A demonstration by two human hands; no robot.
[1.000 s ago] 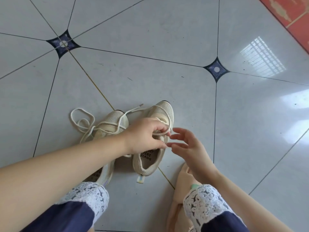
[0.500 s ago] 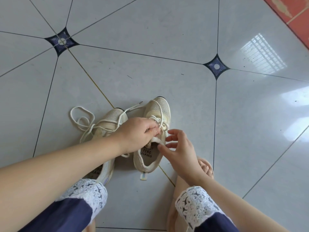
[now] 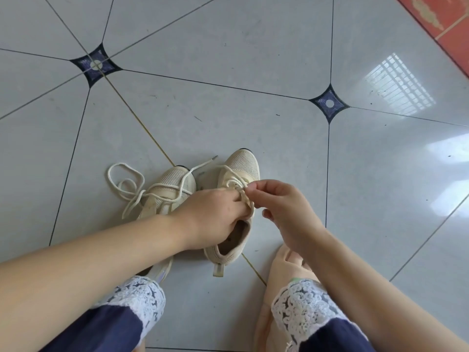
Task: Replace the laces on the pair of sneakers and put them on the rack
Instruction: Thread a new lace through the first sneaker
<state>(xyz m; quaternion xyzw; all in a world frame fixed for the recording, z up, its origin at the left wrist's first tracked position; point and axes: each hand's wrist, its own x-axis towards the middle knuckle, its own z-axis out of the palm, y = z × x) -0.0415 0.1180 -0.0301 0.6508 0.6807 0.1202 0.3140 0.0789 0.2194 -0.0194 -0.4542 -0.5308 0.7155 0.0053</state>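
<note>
**Both hands on the right sneaker (image 3: 242, 163) — lace pinched**

The two sneakers stand side by side on the floor (image 3: 228, 118) just ahead of my knees, toes pointing away from me. My left hand (image 3: 215, 214) grips the right sneaker at its throat, fingers curled down over the tongue area, though what the fingertips press on is hidden. My right hand (image 3: 284, 209) pinches the lace (image 3: 232, 182) between thumb and forefinger just above the eyelets, the other fingers loosely curled. Part of this lace runs forward over the toe — its tip lies on the tile between the two toes. The left sneaker (image 3: 175, 179) is partly under my left forearm. Its loose lace (image 3: 162, 185) crosses the toe and trails in loops onto the floor to the left. My bare foot (image 3: 284, 260) rests just beside the right sneaker's heel.
</note>
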